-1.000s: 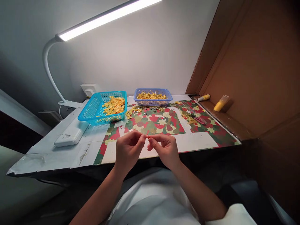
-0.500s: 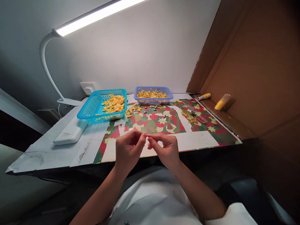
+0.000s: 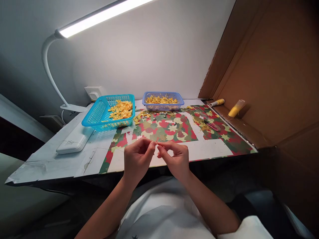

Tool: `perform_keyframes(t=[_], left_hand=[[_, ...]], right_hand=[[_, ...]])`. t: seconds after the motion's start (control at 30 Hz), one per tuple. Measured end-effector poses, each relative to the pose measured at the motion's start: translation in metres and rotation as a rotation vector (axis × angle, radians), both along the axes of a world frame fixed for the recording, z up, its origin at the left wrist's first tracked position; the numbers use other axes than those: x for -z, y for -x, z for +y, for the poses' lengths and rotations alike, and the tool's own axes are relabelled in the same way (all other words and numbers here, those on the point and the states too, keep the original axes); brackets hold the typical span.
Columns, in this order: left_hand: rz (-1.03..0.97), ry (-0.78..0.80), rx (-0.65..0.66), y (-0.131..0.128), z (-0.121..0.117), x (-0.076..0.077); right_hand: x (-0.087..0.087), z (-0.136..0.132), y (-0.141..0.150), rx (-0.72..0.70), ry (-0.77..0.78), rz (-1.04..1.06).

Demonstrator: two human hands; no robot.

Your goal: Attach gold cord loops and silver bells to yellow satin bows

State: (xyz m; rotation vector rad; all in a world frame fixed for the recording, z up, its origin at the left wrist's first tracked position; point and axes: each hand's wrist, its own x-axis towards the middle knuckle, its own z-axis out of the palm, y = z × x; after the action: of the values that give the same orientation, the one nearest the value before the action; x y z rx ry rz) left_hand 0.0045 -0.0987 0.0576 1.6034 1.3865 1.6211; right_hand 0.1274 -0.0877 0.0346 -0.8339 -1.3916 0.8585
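Observation:
My left hand (image 3: 138, 157) and my right hand (image 3: 176, 161) meet over the front edge of the table, each closed in a pinch of thumb and forefinger. Their fingertips almost touch, and whatever lies between them is too small to make out. A thin thread (image 3: 104, 148) runs out leftward from behind my left hand across the white tabletop. Behind the hands lies a sheet with a red, green and cream pattern (image 3: 164, 127). Small silver beads (image 3: 175, 123) are scattered on it.
A turquoise basket (image 3: 91, 122) holds yellow ribbon-like pieces; a blue-violet basket (image 3: 163, 107) holds golden strands. Scissors (image 3: 211, 125) lie by a tangle of gold thread (image 3: 201, 124). Two yellow spools (image 3: 236, 108) stand right, by a cardboard wall. A white power bank (image 3: 72, 144) and lamp (image 3: 51, 71) are left.
Almost nothing differs. My hands keep the same pinch with only a very slight shift, and the objects on the table stay where they were.

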Motion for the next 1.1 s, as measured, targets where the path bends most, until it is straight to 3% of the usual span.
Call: perform_keyframes(t=[1.1], left_hand=[[-0.076,0.053,0.029,0.0008,0.0016,0.0063]], right_hand=[[0.0042,0.0032,0.0022,0.017,0.005,0.004]])
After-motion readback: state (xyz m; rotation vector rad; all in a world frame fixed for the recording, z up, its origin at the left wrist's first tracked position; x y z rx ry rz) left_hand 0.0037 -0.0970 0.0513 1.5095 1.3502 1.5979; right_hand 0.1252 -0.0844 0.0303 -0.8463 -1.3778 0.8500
